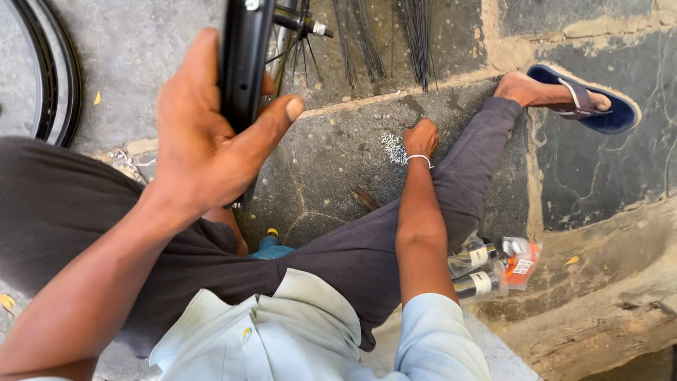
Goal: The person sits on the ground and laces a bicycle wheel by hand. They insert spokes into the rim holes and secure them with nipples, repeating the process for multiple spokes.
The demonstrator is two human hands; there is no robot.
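Observation:
My left hand (204, 134) grips a black bicycle rim (243, 60) that stands upright in front of me, thumb pressed across its side. My right hand (421, 139) reaches down to the stone floor, fingers on a small pile of silver spoke nipples (392, 148). A thin bangle circles that wrist. Bundles of dark spokes (395, 35) lie on the floor beyond the pile. I sit with my legs spread in dark trousers, one foot in a blue sandal (589, 102).
A second black wheel rim (53, 70) lies at the far left. Clear packets with dark cylindrical parts and an orange label (493, 264) lie by my right thigh. A blue object (271, 248) sits between my legs. A raised stone ledge (606, 317) runs at lower right.

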